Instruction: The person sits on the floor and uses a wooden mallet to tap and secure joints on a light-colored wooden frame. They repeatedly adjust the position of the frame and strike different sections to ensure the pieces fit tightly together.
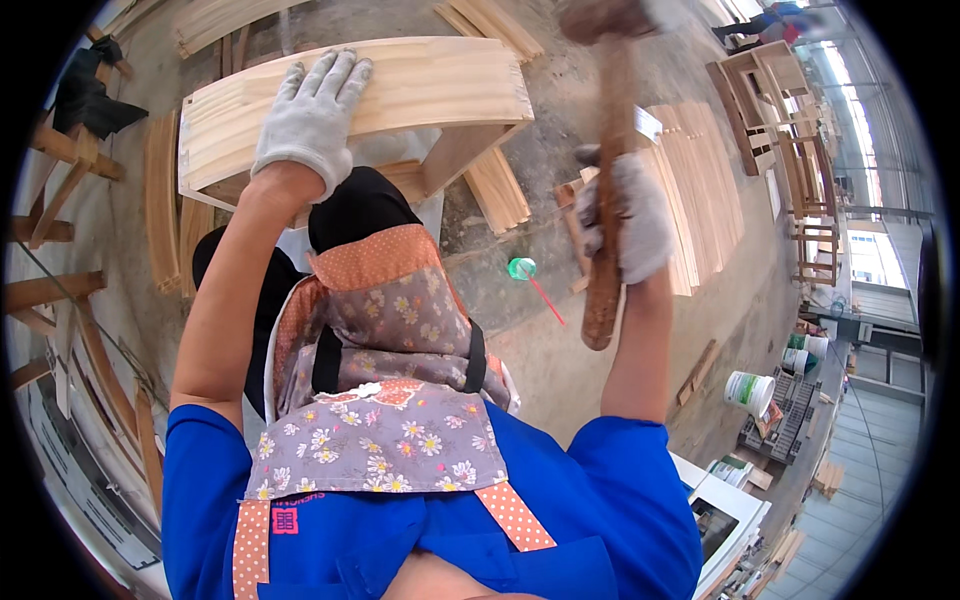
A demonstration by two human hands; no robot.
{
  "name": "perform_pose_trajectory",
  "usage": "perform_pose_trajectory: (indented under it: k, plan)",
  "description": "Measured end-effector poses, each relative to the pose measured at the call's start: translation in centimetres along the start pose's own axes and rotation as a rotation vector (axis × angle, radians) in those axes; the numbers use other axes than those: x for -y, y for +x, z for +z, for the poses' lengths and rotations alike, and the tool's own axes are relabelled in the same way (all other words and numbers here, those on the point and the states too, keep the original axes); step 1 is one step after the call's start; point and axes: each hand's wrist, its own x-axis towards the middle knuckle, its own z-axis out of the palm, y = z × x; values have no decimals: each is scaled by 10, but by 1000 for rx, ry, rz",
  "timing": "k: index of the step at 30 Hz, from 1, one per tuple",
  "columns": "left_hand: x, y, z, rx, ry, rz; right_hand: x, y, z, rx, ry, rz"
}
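My left hand (308, 125), in a pale work glove, lies flat with fingers spread on top of a light wooden box frame (430, 85). The frame rests in front of my knees, its right end panel and hollow inside visible below the top board. In my right hand (640, 220), also gloved, a hammer (608, 180) with a long worn wooden handle is raised upright, to the right of the frame. Its brown head, at the upper edge, is smeared by motion. The glove's fingers wrap round the handle's lower half.
Stacked boards (700, 190) lie on the floor to the right, with more planks (497, 190) beside the frame. A green cup-like container (521, 268) with a red stick stands on the concrete. Wooden trestles (75, 150) line the left; white buckets (748, 392) stand far right.
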Motion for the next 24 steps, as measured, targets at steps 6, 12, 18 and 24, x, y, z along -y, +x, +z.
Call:
perform_pose_trajectory:
  k: [6, 12, 18, 24]
  plan:
    - [4, 3, 5, -28, 25, 37, 14, 39, 9, 59, -162, 235]
    - [3, -1, 4, -18, 48, 33, 5, 3, 3, 37, 64, -57]
    - [3, 3, 2, -38, 53, 36, -35, 24, 18, -14, -184, 161]
    - [5, 0, 9, -42, 4, 42, 13, 48, 16, 54, 106, 82]
